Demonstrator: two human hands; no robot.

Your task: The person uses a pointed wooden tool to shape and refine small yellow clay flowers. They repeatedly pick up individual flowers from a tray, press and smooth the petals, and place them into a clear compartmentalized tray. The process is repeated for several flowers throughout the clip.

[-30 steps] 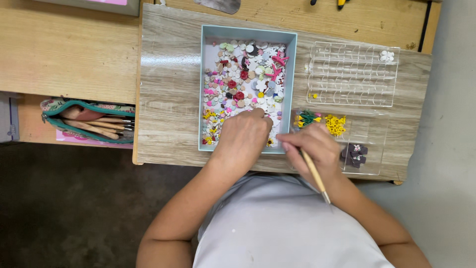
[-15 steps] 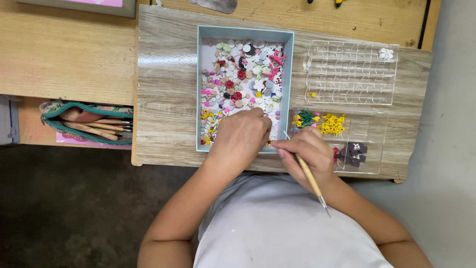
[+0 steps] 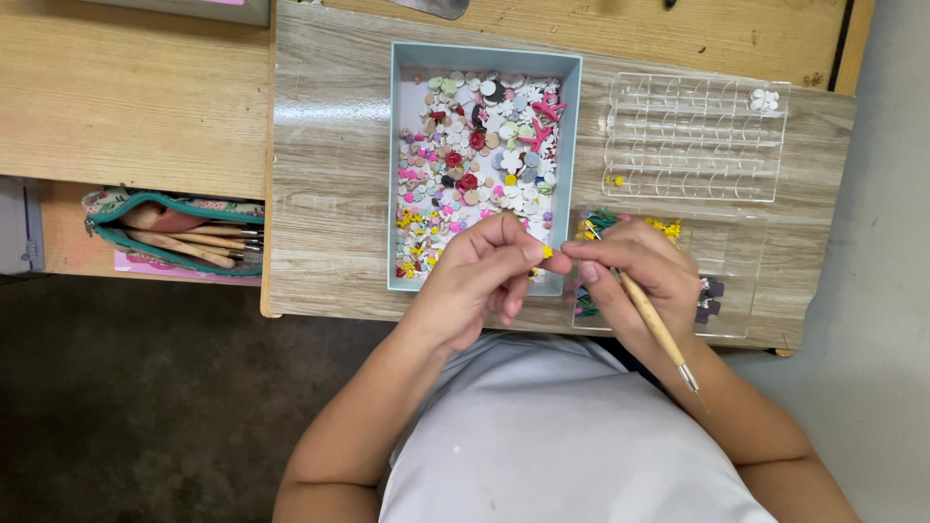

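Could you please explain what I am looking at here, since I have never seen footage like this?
This is one view from a camera worn on a person's head, looking straight down at their own two bare hands; no machine is involved. On a grey wood-grain board lies a pale blue tray full of tiny coloured flower and star-shaped beads. To its right are two clear compartment organisers, partly filled with sorted pieces. The left hand pinches a small yellow bead at its fingertips. The right hand holds a thin wooden-handled pick tool, its front end near the bead. At far left, an open pencil case holds more tools.
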